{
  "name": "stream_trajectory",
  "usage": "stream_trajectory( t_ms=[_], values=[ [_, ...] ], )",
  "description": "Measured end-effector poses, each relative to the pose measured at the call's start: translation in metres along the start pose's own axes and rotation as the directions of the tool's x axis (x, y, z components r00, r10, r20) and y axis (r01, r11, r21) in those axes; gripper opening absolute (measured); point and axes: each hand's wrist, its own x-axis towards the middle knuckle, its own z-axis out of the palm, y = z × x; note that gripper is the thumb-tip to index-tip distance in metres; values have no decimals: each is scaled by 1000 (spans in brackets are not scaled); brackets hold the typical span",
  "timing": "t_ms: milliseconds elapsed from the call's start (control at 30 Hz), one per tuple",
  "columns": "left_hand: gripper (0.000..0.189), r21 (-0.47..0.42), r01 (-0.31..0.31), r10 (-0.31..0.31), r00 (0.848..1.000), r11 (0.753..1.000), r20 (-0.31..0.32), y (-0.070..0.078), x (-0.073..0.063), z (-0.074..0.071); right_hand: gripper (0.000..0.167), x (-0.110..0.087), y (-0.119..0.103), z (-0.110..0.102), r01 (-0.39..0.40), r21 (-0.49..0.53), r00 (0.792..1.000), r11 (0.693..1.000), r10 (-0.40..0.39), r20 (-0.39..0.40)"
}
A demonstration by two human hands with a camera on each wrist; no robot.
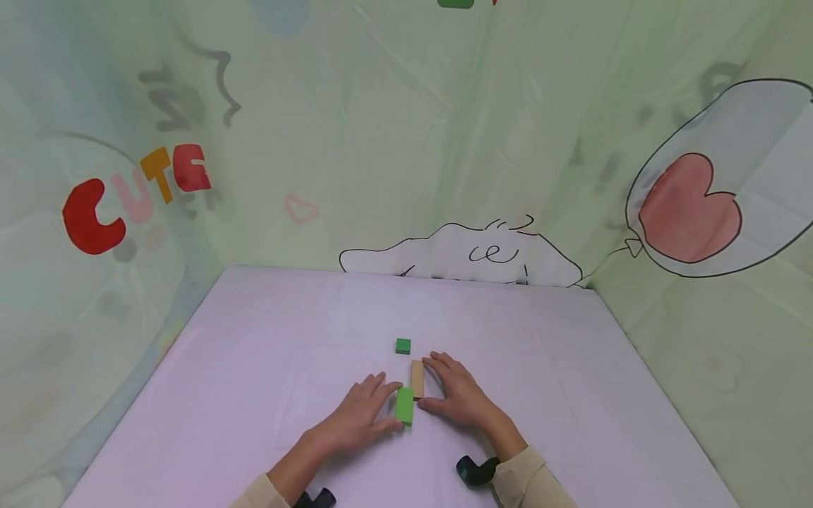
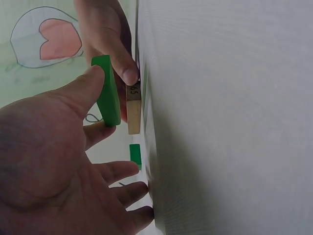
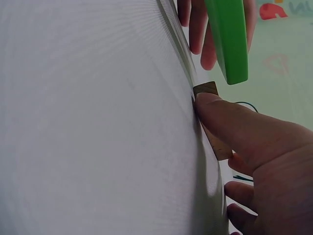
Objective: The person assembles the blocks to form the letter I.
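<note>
In the head view my left hand (image 1: 357,420) pinches a long green block (image 1: 404,406) by its two ends, thumb at the near end and index finger at the far one. The left wrist view shows this green block (image 2: 108,93) raised off the table. My right hand (image 1: 462,392) holds a plain wooden block (image 1: 416,379) between thumb and index finger, low at the table surface. Markings that look like digits show on the end of the wooden block (image 2: 133,107). Beyond both hands sits a small green cube (image 1: 403,346) on the table.
A pale cloth covers the table (image 1: 305,317). Printed fabric walls (image 1: 394,141) rise along its back and sides. Dark wrist devices (image 1: 476,470) are at both forearms, close to the tabletop.
</note>
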Motion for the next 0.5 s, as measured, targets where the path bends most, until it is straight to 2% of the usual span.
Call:
stream_trajectory(
  t_ms=[200, 500],
  values=[
    [68, 38, -22, 23, 1000, 999, -4, 1, -1, 4, 81, -1, -1, 0, -8, 0, 1000, 1000, 8, 2],
    [69, 64, -11, 9, 1000, 998, 27, 6, -1, 6, 81, 0, 0, 1, -7, -10, 1000, 1000, 7, -1]
  ],
)
